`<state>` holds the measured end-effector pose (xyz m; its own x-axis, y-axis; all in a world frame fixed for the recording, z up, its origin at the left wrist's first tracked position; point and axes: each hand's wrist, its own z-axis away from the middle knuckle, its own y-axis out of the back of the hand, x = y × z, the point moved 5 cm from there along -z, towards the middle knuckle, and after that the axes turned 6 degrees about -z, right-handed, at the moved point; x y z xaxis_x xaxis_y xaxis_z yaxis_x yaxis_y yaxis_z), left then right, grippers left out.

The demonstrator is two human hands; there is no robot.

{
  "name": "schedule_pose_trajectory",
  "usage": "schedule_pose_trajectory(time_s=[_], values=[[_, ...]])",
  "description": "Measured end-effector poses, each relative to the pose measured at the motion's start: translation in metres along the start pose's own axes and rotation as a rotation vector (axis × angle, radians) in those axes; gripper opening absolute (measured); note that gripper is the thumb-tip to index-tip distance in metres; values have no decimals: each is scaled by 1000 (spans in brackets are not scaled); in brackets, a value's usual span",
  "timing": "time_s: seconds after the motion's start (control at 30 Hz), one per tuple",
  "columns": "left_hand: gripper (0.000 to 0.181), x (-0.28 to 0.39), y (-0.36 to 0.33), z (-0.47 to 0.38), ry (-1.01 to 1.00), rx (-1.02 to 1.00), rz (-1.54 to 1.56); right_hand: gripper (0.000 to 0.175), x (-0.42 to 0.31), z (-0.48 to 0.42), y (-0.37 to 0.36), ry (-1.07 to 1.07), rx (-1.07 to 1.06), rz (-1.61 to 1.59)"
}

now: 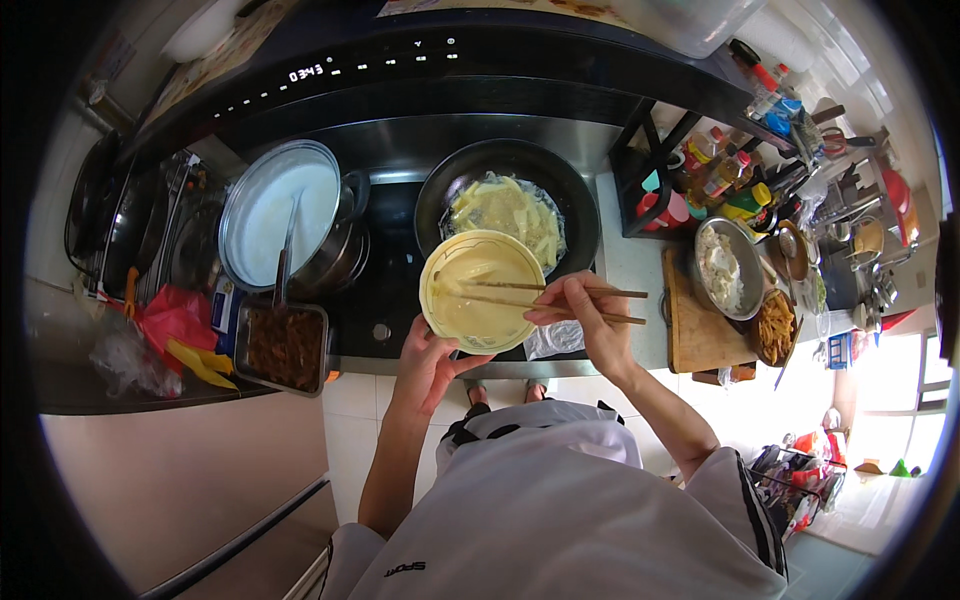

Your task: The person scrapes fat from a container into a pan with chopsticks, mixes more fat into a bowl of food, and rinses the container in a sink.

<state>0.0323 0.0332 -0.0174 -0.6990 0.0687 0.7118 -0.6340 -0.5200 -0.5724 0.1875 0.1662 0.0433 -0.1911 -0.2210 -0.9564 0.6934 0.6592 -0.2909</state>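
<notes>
My left hand holds a pale yellow bowl from below, by its near left side. The bowl is over the near edge of a black wok and hides part of it. In my right hand is a pair of wooden chopsticks, their tips inside the bowl near some pale yellow batter or batter-coated pieces. Inside the wok, pale yellow strips lie in bubbling oil. Just beneath my right hand, a crumpled clear plastic piece rests at the stove's near edge.
A large pot of whitish liquid with a ladle stands left, behind a metal tray of brown food. At right, a wooden cutting board bears a steel bowl of white, lumpy food beside a dish of fried strips. Bottles fill a black rack.
</notes>
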Motion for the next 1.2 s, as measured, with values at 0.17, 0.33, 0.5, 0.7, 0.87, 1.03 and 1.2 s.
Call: schedule_pose_trajectory(time_s=[0.17,0.33,0.5,0.7,0.87,1.03,1.2], values=[[49,-2,-2,2,1,-1,-12,23,-16,-5,2,32,-3,-68],[47,-1,-1,4,7,10,-26,22,-29,-2,4,-80,-123,142],[48,1,-7,6,11,-22,-22,23,-13,1,-1,-6,-192,171],[50,-1,-5,4,14,-30,-10,21,-27,12,-2,56,-188,240],[54,2,-7,2,11,-18,-9,22,-22,16,6,-20,-95,223],[55,2,-11,0,33,-62,-10,22,-9,9,9,17,-51,77],[54,5,-11,1,20,-54,0,22,-23,11,8,96,-51,32]])
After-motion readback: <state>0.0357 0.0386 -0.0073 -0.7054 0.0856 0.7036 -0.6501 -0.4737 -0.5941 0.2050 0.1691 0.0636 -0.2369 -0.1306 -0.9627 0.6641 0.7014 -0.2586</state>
